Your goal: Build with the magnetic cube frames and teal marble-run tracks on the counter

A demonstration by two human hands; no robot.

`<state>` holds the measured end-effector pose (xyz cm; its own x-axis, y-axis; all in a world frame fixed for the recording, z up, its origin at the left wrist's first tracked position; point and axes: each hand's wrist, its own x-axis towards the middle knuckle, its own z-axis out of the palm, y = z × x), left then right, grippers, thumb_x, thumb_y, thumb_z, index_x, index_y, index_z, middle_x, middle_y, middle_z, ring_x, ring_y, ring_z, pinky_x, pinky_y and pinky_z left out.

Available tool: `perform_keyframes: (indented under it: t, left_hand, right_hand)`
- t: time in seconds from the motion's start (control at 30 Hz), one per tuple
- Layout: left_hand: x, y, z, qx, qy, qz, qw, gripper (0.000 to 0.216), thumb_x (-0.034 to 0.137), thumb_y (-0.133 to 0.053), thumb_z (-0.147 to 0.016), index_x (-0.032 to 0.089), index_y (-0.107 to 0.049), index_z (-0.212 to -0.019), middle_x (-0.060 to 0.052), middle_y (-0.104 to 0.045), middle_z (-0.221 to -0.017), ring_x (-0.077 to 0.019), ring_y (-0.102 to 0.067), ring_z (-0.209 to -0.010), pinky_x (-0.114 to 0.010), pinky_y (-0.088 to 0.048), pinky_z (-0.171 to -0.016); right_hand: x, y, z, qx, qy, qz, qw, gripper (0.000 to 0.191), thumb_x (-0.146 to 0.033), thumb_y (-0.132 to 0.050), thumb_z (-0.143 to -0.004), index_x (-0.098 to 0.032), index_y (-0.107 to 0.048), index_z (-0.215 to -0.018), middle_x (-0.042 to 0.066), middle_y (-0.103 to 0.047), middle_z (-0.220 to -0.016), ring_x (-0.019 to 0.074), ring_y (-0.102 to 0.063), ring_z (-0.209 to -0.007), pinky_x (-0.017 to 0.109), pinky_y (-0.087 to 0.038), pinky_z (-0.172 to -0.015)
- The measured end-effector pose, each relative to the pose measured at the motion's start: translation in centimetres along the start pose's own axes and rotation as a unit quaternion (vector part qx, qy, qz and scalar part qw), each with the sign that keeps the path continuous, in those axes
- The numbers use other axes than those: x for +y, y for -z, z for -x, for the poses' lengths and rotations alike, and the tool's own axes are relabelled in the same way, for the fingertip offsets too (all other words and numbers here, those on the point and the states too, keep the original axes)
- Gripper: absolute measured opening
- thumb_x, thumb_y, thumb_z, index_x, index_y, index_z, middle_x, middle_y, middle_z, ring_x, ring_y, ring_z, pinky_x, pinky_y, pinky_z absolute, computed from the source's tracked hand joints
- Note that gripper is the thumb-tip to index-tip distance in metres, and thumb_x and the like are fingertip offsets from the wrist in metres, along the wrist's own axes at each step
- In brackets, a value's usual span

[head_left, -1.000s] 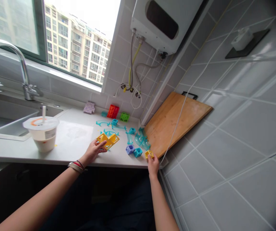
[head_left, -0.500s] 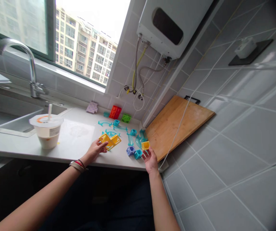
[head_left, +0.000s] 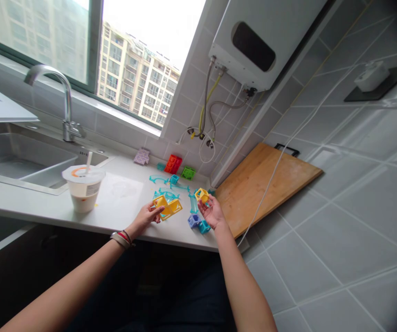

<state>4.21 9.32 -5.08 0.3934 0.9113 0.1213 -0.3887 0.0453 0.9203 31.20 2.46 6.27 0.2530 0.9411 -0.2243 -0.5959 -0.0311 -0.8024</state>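
Note:
My left hand [head_left: 147, 216] grips a joined pair of yellow open cubes [head_left: 168, 206] just above the white counter [head_left: 122, 207]. To its right, my right hand [head_left: 212, 213] pinches a single yellow open cube [head_left: 201, 195] in its fingertips, lifted off the counter, a short gap from the yellow pair. Below my right hand lie a purple cube [head_left: 193, 220] and a teal cube [head_left: 204, 226]. Clear teal curved track pieces [head_left: 165, 190] and a small teal cube [head_left: 174, 179] are scattered behind.
A lidded drink cup with a straw [head_left: 84, 186] stands at the left by the sink [head_left: 28, 163] and tap [head_left: 65, 99]. A red block [head_left: 173, 163], a green block [head_left: 187, 173] and a pink piece [head_left: 142, 156] sit by the wall. A wooden cutting board [head_left: 263, 182] leans at the right.
My right hand picked the single yellow cube up from the counter's front edge and carried it up and left toward the yellow pair. The left hand kept its hold.

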Motion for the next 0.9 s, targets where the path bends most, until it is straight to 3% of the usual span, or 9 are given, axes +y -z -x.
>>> perform_keyframes:
  t: [0.2, 0.43, 0.53, 0.63, 0.73, 0.9]
  left_hand:
    - [0.2, -0.1, 0.1, -0.007, -0.002, -0.011, 1.0, 0.066, 0.053, -0.086, -0.075, 0.012, -0.062, -0.121, 0.006, -0.059, -0.055, -0.0108, -0.054, -0.046, -0.022, -0.043, -0.051]
    - [0.5, -0.4, 0.3, -0.022, -0.006, -0.023, 0.999, 0.067, 0.05, -0.088, -0.072, 0.011, -0.062, -0.12, 0.003, -0.064, -0.068, -0.0087, -0.051, -0.047, -0.023, -0.044, -0.051]
    - [0.6, -0.5, 0.4, -0.029, -0.008, -0.03, 0.999, 0.066, 0.049, -0.088, -0.072, 0.011, -0.063, -0.12, 0.004, -0.064, -0.066, -0.0089, -0.051, -0.047, -0.023, -0.044, -0.051]
    - [0.6, -0.4, 0.4, -0.031, -0.01, -0.038, 0.999, 0.066, 0.049, -0.087, -0.073, 0.011, -0.064, -0.121, 0.004, -0.063, -0.063, -0.0104, -0.053, -0.047, -0.023, -0.044, -0.052]
    - [0.5, -0.2, 0.4, -0.032, -0.015, -0.042, 0.998, 0.067, 0.05, -0.086, -0.075, 0.011, -0.063, -0.125, 0.004, -0.064, -0.062, -0.0111, -0.053, -0.048, -0.024, -0.044, -0.053]
    - [0.0, 0.1, 0.2, -0.042, -0.017, -0.042, 0.998, 0.068, 0.048, -0.086, -0.075, 0.011, -0.064, -0.127, 0.004, -0.063, -0.06, -0.0111, -0.053, -0.048, -0.023, -0.043, -0.053]
  right_hand:
    - [1.2, -1.0, 0.1, -0.019, 0.03, 0.071, 0.997, 0.015, -0.024, -0.072, -0.081, -0.02, -0.064, -0.094, 0.006, -0.077, -0.095, 0.0184, -0.076, -0.091, 0.034, -0.067, -0.082]
    - [1.9, -3.1, 0.2, -0.035, 0.128, 0.235, 0.963, 0.052, -0.024, -0.093, -0.059, -0.023, -0.063, -0.102, 0.003, -0.073, -0.104, 0.0175, -0.072, -0.088, 0.028, -0.061, -0.073]
    - [2.5, -4.3, 0.0, -0.048, 0.18, 0.302, 0.935, 0.059, -0.027, -0.096, -0.054, -0.022, -0.061, -0.101, 0.003, -0.071, -0.105, 0.0177, -0.071, -0.088, 0.03, -0.059, -0.079]
    - [3.5, -5.3, -0.2, -0.069, 0.217, 0.361, 0.904, 0.06, -0.029, -0.096, -0.052, -0.022, -0.062, -0.101, 0.003, -0.071, -0.106, 0.02, -0.07, -0.092, 0.033, -0.059, -0.082]
    - [4.5, -5.5, -0.4, -0.083, 0.235, 0.407, 0.879, 0.058, -0.029, -0.095, -0.053, -0.022, -0.063, -0.1, 0.005, -0.07, -0.107, 0.0221, -0.068, -0.092, 0.033, -0.06, -0.075]
    - [5.3, -4.8, -0.5, -0.088, 0.251, 0.441, 0.857, 0.065, -0.032, -0.093, -0.056, -0.023, -0.064, -0.113, 0.007, -0.069, -0.118, 0.022, -0.068, -0.093, 0.032, -0.06, -0.072]
